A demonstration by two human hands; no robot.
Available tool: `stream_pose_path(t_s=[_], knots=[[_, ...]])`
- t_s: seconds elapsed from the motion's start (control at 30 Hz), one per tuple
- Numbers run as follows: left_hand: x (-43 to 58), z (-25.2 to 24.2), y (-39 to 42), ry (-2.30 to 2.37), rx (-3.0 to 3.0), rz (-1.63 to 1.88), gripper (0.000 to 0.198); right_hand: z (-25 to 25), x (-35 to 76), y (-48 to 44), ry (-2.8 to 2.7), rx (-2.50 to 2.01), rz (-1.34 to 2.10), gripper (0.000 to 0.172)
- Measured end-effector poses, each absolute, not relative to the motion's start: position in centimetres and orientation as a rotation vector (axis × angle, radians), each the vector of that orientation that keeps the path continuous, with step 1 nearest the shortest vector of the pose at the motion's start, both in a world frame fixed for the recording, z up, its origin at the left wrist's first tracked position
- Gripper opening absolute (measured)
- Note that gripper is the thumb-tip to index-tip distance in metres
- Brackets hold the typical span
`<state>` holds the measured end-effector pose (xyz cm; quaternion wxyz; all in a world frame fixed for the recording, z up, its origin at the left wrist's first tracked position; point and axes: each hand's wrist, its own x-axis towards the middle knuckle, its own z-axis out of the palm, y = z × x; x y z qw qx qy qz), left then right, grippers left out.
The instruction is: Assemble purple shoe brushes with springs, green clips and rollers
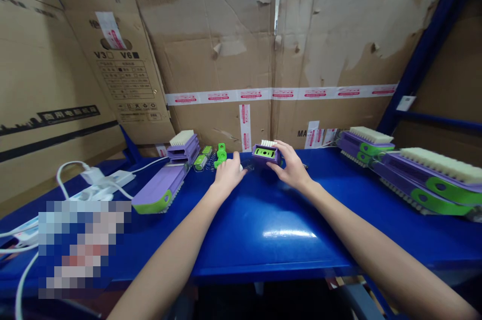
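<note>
My right hand (292,167) grips a short purple brush piece (256,160) from its right side. The open end faces me and shows a green insert (264,152) with dark slots; cream bristles (268,143) stick up behind it. Just left of it, my left hand (228,177) has its fingers curled together around something small and pale, mostly hidden. A small see-through, dark-looking item (247,165) lies by its fingertips. Close behind the left hand are bright green plastic parts (221,153) and scattered small metal pieces (211,162).
Purple brush pieces with green ends (160,187) lie on the blue table (241,239) at left. More long brushes (425,179) are stacked at right. A white power strip (100,188) with cables occupies the left side. Cardboard sheets (222,59) wall off the back.
</note>
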<state>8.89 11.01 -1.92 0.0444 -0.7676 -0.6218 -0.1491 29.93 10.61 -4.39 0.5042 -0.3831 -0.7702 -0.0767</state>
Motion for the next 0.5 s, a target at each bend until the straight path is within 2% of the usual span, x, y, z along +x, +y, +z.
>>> stream_pose_path(t_s=[0.13,0.27,0.37,0.5], knots=[[8.8,-2.7,11.7,-1.946,-2.236,-0.444,0.047,-4.1,29.6,10.2,-1.891,-0.9,-0.16,0.051],[7.8,-2.4,12.3,-1.991,-2.242,-0.6,0.044,-3.2,29.7,9.5,-1.909,-0.89,-0.192,0.062],[7.5,-1.6,12.4,-2.006,-2.271,-1.091,0.038,-2.6,30.0,9.2,-1.911,-0.918,-0.165,0.07],[8.0,-0.6,12.1,-1.836,-2.578,-1.996,0.041,-2.2,30.0,9.1,-1.848,-0.95,0.093,0.083]])
